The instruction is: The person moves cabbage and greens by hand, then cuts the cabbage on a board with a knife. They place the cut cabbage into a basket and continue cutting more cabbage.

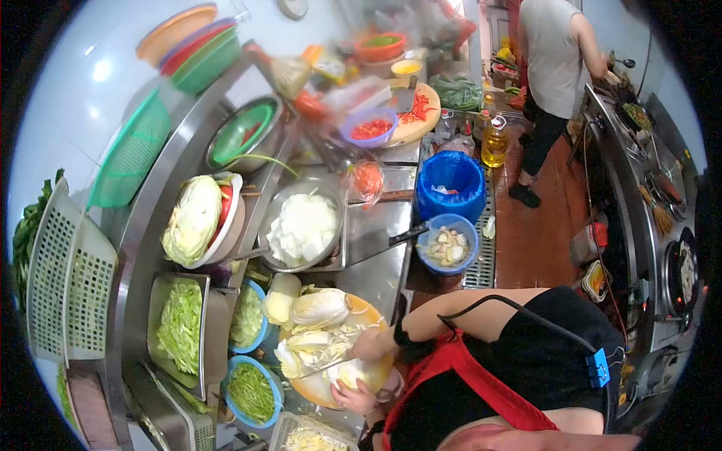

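On a round cutting board (374, 316) lies cut napa cabbage (308, 344), some in pale shreds. My right hand (370, 344) is closed around the handle of a kitchen knife (325, 368), its handle hidden by my fingers. The blade shows edge-on as a thin line across the cabbage. Just below it, my left hand (356, 396) holds a napa cabbage piece (348, 371) against the board, fingers curled over it. A larger napa cabbage piece (320, 307) rests at the board's far side.
Around the board stand a blue bowl of greens (252, 389), a metal tray of chopped greens (179, 331), a metal bowl of white chunks (303, 229) and a basket of shreds (312, 437). A blue-lined bin (451, 180) is nearby. Another person (553, 68) stands at the stove.
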